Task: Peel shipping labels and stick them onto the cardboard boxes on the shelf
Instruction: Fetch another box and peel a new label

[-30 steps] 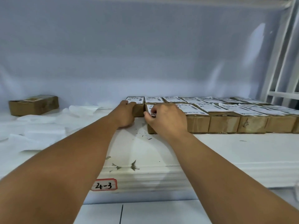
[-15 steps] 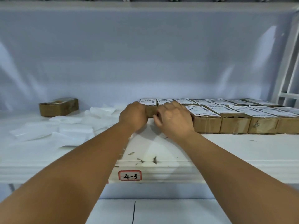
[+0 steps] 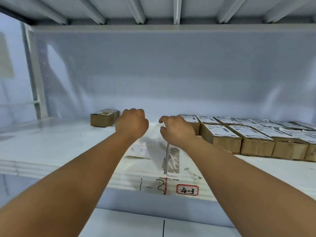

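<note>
Two bare arms reach up from the bottom of the frame to a white shelf [image 3: 51, 147]. The left hand [image 3: 132, 124] is in the middle of the frame, curled into a fist with its back to us. Nothing shows in it. Just left of it sits one brown box [image 3: 104, 119] by itself, with a label on top.

The right hand [image 3: 177, 129] is a little to the right. Its fingers [image 3: 162, 119] are bent loosely, with the thumb apart from them, and nothing is between them. It is right next to the rows of cardboard boxes [image 3: 222, 142] that fill the right side of the frame. Each of those has a white shipping label [image 3: 220, 130] stuck on top.

On the shelf's front edge, low in the middle, is a red-edged tag [image 3: 187, 189] that says 4-3.
</note>
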Motion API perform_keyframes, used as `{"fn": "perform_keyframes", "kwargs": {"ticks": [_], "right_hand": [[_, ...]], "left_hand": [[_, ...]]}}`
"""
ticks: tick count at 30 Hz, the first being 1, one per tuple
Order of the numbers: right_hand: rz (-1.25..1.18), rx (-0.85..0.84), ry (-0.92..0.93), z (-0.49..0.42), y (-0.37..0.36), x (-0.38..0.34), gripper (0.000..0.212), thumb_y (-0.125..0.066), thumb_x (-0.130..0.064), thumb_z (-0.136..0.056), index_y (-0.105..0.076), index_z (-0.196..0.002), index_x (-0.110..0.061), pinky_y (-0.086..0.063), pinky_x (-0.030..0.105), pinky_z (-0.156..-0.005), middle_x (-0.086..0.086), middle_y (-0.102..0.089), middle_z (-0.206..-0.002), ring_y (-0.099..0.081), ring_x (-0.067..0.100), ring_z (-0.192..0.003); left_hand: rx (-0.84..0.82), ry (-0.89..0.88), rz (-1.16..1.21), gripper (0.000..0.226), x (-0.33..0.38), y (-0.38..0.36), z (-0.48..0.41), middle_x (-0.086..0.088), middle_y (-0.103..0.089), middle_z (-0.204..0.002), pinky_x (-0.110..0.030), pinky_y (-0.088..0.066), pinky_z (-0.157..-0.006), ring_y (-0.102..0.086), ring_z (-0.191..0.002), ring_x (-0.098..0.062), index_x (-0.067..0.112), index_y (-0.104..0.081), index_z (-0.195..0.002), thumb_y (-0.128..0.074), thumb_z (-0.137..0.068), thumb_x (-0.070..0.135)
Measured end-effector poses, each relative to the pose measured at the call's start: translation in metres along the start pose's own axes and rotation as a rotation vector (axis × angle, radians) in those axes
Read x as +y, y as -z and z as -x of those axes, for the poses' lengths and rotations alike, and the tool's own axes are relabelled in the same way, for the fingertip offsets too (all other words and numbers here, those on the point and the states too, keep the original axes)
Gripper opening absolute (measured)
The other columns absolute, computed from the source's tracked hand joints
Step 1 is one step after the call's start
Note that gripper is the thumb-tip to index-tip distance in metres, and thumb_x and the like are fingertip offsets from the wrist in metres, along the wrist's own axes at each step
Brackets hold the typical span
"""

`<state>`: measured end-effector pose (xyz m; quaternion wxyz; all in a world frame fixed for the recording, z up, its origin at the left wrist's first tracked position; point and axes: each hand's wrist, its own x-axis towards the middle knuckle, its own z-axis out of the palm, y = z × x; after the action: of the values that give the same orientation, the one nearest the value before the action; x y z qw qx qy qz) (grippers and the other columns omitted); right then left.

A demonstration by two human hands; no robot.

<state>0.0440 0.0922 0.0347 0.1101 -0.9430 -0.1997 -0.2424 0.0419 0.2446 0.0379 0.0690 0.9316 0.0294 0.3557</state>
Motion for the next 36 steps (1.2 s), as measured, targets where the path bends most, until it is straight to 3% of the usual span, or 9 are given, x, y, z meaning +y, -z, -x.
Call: {"fn": "perform_keyframes", "kwargs": {"ticks": [3, 5, 8, 10, 13, 18, 25, 29, 36], "right_hand": [[-0.224, -0.008, -0.042, -0.023, -0.009, -0.019, 0.034, -0.041, -0.022, -0.094, -0.058, -0.123, -0.026, -0.044, 0.031, -0.089, -0.001, -0.059, -0.126, -0.051, 0.021, -0.118], [-0.321, -0.022, -0.049, -0.033, -0.013, -0.030, 0.033, -0.040, -0.022, -0.096, -0.061, -0.121, -0.024, -0.045, 0.029, -0.092, -0.003, -0.059, -0.127, -0.052, 0.019, -0.117], [-0.393, -0.049, -0.015, -0.051, -0.026, -0.045, 0.030, -0.041, -0.020, -0.096, -0.066, -0.114, -0.019, -0.046, 0.027, -0.090, -0.002, -0.062, -0.123, -0.056, 0.019, -0.112], [-0.436, -0.057, -0.014, -0.060, -0.038, -0.050, 0.029, -0.042, -0.019, -0.095, -0.068, -0.106, -0.014, -0.049, 0.031, -0.089, 0.000, -0.066, -0.116, -0.059, 0.022, -0.106], [-0.545, 0.013, -0.052, -0.070, -0.065, -0.049, 0.028, -0.044, -0.019, -0.093, -0.070, -0.096, -0.010, -0.052, 0.032, -0.082, 0.000, -0.070, -0.101, -0.062, 0.021, -0.094], [-0.606, 0.130, -0.099, -0.079, -0.080, -0.037, 0.025, -0.049, -0.028, -0.092, -0.069, -0.083, -0.017, -0.039, 0.011, -0.053, -0.006, -0.068, -0.078, -0.059, 0.010, -0.069], [-0.535, 0.052, -0.109, -0.077, -0.087, -0.039, 0.025, -0.048, -0.034, -0.092, -0.071, -0.090, -0.024, -0.040, 0.024, -0.063, -0.005, -0.067, -0.082, -0.057, 0.015, -0.079], [-0.480, 0.047, -0.141, -0.075, -0.084, -0.036, 0.026, -0.047, -0.036, -0.093, -0.069, -0.090, -0.024, -0.033, 0.018, -0.052, -0.007, -0.064, -0.082, -0.053, 0.013, -0.079], [-0.492, 0.037, -0.145, -0.075, -0.086, -0.034, 0.026, -0.048, -0.033, -0.093, -0.070, -0.090, -0.021, -0.038, 0.025, -0.066, -0.004, -0.069, -0.088, -0.057, 0.016, -0.085]], "left_hand": [[-0.041, 0.121, -0.004, 0.018, -0.042, -0.003, -0.012, -0.003, -0.057, -0.080, -0.028, -0.038, -0.057, -0.053, -0.074, -0.022, 0.013, -0.060, -0.087, -0.042, -0.088, 0.016], [-0.075, 0.180, 0.006, 0.015, -0.068, -0.010, -0.019, -0.003, -0.050, -0.082, -0.025, -0.033, -0.054, -0.048, -0.076, -0.024, 0.018, -0.054, -0.089, -0.040, -0.093, 0.020], [-0.049, 0.238, -0.012, 0.016, -0.101, -0.032, -0.037, 0.001, -0.048, -0.071, -0.029, -0.044, -0.072, -0.053, -0.080, -0.026, 0.023, -0.049, -0.077, -0.046, -0.090, 0.014], [-0.087, 0.305, 0.021, 0.016, -0.113, -0.042, -0.052, -0.003, -0.060, -0.082, -0.030, -0.044, -0.075, -0.057, -0.084, -0.027, 0.016, -0.048, -0.072, -0.049, -0.088, 0.017], [-0.118, 0.378, 0.137, 0.029, -0.126, -0.055, -0.074, -0.014, -0.057, -0.113, -0.035, -0.046, -0.090, -0.054, -0.101, -0.030, 0.010, -0.060, -0.107, -0.052, -0.090, 0.032], [-0.156, 0.417, 0.145, 0.049, -0.145, -0.073, -0.085, -0.020, -0.027, -0.141, -0.037, -0.034, -0.105, -0.030, -0.128, -0.037, 0.012, -0.044, -0.135, -0.049, -0.092, 0.036], [-0.218, 0.458, 0.042, 0.059, -0.167, -0.101, -0.092, -0.005, -0.008, -0.156, -0.050, -0.022, -0.111, -0.004, -0.140, -0.040, 0.022, -0.026, -0.145, -0.041, -0.093, 0.045], [-0.188, 0.442, 0.012, 0.057, -0.163, -0.100, -0.094, -0.015, -0.028, -0.146, -0.049, -0.029, -0.107, -0.019, -0.133, -0.046, 0.020, -0.028, -0.140, -0.041, -0.091, 0.048], [-0.058, 0.424, 0.067, 0.046, -0.158, -0.093, -0.089, -0.017, -0.038, -0.125, -0.045, -0.037, -0.093, -0.040, -0.111, -0.043, 0.016, -0.040, -0.126, -0.056, -0.086, 0.032]]}}
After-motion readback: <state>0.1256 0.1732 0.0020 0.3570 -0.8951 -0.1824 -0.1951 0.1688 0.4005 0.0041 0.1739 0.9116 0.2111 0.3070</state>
